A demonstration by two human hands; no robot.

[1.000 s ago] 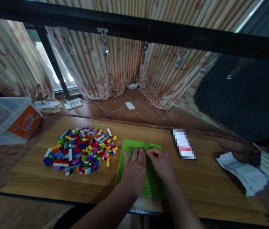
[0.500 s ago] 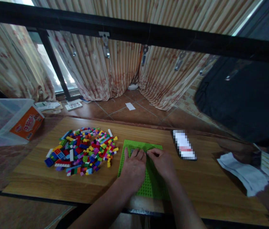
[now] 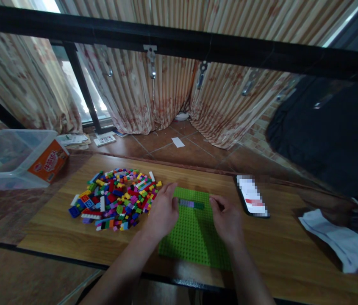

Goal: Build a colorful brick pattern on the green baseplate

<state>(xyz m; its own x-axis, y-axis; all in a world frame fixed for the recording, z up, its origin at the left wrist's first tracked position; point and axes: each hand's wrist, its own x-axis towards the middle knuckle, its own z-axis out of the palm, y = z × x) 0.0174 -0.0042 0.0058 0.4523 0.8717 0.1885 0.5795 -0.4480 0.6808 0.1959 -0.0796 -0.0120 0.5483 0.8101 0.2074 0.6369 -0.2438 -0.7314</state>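
Observation:
A green studded baseplate (image 3: 194, 237) lies on the wooden table. Near its far edge sits a short row of building bricks: greyish-lilac ones (image 3: 186, 203) at the left, a dark green brick (image 3: 198, 205) at the right. My left hand (image 3: 164, 210) is over the plate's left edge, fingers stretched out and nothing visible in them. At the right side of the plate is my right hand (image 3: 226, 215), its thumb and forefinger pinched together; whatever lies between them, if anything, is too small to see. A pile of mixed colourful bricks (image 3: 120, 199) lies left of the plate.
A clear plastic bin (image 3: 16, 165) with an orange label stands at the far left. To the right of the plate lie a phone (image 3: 251, 197) and crumpled white paper (image 3: 333, 237). The wooden table (image 3: 102, 250) ends in a dark front edge; curtains (image 3: 162, 93) hang beyond.
My hands have moved apart, the left to the left and the right to the right, uncovering the row of bricks on the baseplate. The view has shifted slightly.

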